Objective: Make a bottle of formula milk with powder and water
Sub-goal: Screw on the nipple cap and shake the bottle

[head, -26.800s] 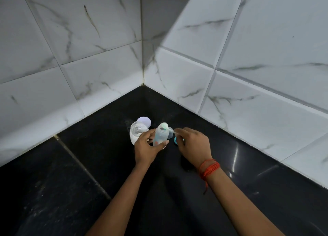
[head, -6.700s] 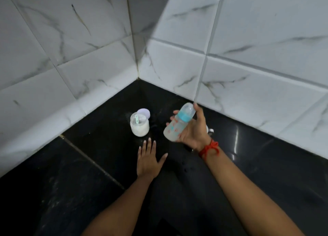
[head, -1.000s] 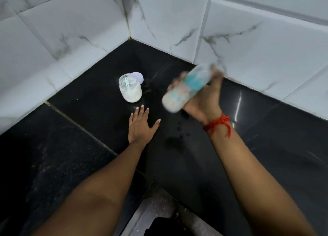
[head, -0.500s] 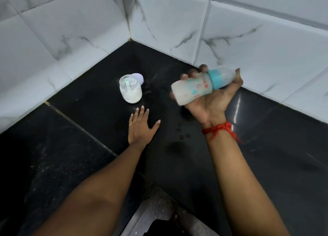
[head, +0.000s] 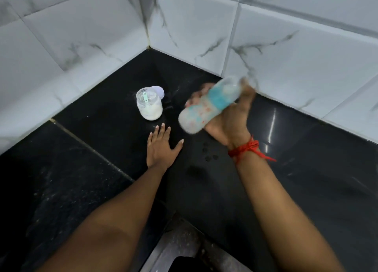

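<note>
Head view, near to far. The left grip (head: pixel 161 149) lies flat on the black bench (head: pixel 92 149), palm down, fingers straight and slightly spread, holding nothing; it has not shifted from half a second ago. At its 3 o'clock, a few dark round drops (head: pixel 208 155) mark the bench. Beyond them the right wrist carries a red thread (head: pixel 244 149).

The right grip (head: pixel 229 120) is raised off the bench and wraps the feeding bottle (head: pixel 206 106), thumb on the near side and fingers curled round the far side. Half a second ago the bottle was sharp and lay almost level, cap toward 3 o'clock. Now it is motion-blurred and tilted, its teal collar and clear cap toward 1 o'clock and its base toward 7 o'clock. The base juts out of the grip toward the left grip without touching it. The contents look cloudy white.

Red and teal print on the bottle body is too blurred to read.

At 11 o'clock from the left grip, well apart from the bottle, the open powder jar (head: pixel 150 106) stands upright where it stood before, a pale green scoop handle (head: pixel 144 96) showing at its mouth. Its lid (head: pixel 158 90) lies just behind it, at 1 o'clock. White marbled wall tiles (head: pixel 286 56) close the corner at 12 o'clock.
</note>
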{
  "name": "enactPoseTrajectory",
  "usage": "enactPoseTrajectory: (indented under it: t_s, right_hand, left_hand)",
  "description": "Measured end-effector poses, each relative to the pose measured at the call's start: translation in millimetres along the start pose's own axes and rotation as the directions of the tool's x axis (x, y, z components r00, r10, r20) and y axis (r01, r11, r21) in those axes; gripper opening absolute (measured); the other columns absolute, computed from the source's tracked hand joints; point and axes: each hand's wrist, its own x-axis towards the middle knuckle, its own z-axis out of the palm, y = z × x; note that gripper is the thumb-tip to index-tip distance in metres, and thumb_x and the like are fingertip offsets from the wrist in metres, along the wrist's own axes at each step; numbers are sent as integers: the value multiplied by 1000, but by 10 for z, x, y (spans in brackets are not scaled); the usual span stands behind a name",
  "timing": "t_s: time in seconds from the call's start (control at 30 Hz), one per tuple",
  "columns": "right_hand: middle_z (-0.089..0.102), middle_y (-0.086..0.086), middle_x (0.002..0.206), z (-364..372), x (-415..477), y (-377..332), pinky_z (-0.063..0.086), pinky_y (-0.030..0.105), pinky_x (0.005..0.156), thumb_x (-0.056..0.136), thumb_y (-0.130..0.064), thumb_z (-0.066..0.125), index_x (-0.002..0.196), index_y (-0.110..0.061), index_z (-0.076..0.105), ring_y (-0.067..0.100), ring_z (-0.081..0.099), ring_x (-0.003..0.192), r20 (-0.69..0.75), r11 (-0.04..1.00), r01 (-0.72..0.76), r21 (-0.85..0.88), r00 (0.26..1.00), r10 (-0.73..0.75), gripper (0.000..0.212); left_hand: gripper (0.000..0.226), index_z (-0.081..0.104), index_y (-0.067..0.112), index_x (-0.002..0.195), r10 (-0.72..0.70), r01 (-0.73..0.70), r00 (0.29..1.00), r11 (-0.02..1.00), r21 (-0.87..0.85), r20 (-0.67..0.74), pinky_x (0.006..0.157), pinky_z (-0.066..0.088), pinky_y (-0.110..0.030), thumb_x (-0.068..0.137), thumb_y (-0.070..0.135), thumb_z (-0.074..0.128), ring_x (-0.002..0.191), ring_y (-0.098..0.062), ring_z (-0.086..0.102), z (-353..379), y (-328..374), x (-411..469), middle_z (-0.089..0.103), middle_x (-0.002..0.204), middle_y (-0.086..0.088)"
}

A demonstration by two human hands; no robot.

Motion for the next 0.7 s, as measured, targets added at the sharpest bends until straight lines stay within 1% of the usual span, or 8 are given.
enactPoseTrajectory:
  t_s: [0.03, 0.13, 0.2, 0.27, 0.37, 0.5, 0.6, 0.7]
  right_hand:
    - [61, 25, 90, -81, -18, -89, 50, 47, 87, 95, -62, 30, 97, 4, 56, 37, 61, 88, 104, 948, -125, 294, 990, 98, 71]
    - [59, 20, 75, 18, -132, -300, 49, 34, 79, 89, -66, 50, 63, -1, 47, 27, 61, 78, 226, 981, 12, 192, 973, -56, 70]
    - [60, 20, 88, 10, -94, -288, 44, 46, 91, 97, -68, 24, 85, 1, 58, 33, 58, 91, -27, 990, -8, 141, 1000, 12, 77]
    - [61, 20, 90, -87, 17, -271, 43, 49, 92, 91, -66, 44, 96, 2, 60, 35, 59, 89, -155, 983, -181, -10, 972, 177, 70]
    - [59, 18, 92, 14, -78, -229, 35, 50, 101, 89, -70, 43, 96, -2, 61, 34, 56, 93, -247, 981, -31, 189, 966, 78, 71]
    - [61, 21, 91, 148, -79, -25, 49, 45, 89, 75, -68, 68, 101, 4, 55, 34, 60, 87, -186, 982, -177, -65, 969, 163, 77]
    - [59, 17, 91, 129, -94, -49, 31, 52, 101, 95, -55, 44, 101, -3, 52, 33, 54, 93, -235, 971, -6, 241, 970, 64, 53]
    - [61, 19, 89, 100, -50, -35, 42, 49, 93, 89, -67, 49, 95, 0, 61, 35, 57, 90, -178, 987, -109, 118, 975, 129, 68]
  left_hand:
    - [81, 32, 17, 161, 11, -11, 1000, 1000, 4, 8, 131, 9, -43, 97, 65, 46, 160, -21, 13, 15, -19, -3, 24, 171, -4]
    - [81, 35, 18, 160, 21, -21, 1000, 1000, 12, 5, 131, 9, -43, 98, 68, 42, 160, -20, 13, 32, 1, 8, 24, 171, -4]
    - [81, 35, 18, 160, 7, -7, 1000, 1000, 16, -4, 131, 9, -43, 98, 70, 39, 160, -21, 13, 26, -6, -3, 25, 171, -4]
    - [81, 35, 18, 160, 21, -21, 1000, 999, 35, -4, 131, 9, -43, 97, 70, 39, 160, -21, 14, 31, -14, -5, 25, 171, -4]
    - [80, 36, 18, 160, 12, -12, 1000, 1000, 16, 2, 131, 10, -43, 98, 68, 42, 160, -21, 14, 35, 7, 11, 26, 171, -4]
    - [82, 26, 19, 163, 24, -25, 1000, 998, 63, 9, 130, 13, -45, 96, 60, 51, 160, -21, 14, 49, -36, 3, 25, 171, -4]
    - [79, 34, 18, 160, -1, 0, 1000, 1000, 14, 11, 131, 10, -43, 98, 65, 46, 160, -21, 14, 47, -10, 20, 25, 171, -3]
    - [81, 31, 19, 161, 17, -17, 1000, 998, 60, 13, 130, 12, -45, 96, 63, 47, 160, -21, 15, 54, -39, 15, 25, 171, -4]
